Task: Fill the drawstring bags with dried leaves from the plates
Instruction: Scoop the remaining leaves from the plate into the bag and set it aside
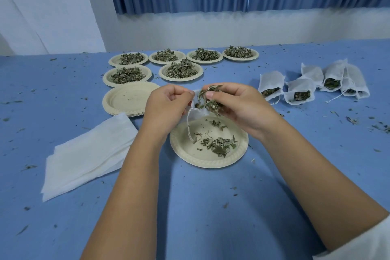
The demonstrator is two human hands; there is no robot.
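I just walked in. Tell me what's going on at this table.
A person is filling small white drawstring bags with dried leaves. The left hand holds a bag above a nearly emptied plate, and the right hand pinches a clump of leaves at its mouth. Six heaped plates wait at the back, beside a stack of empty plates. Flat unfilled bags lie near left; several filled bags lie to the right.

Near tabletop (200,207) open; plates (181,79) crowd beyond; white sheets (88,152), perhaps bags, left.
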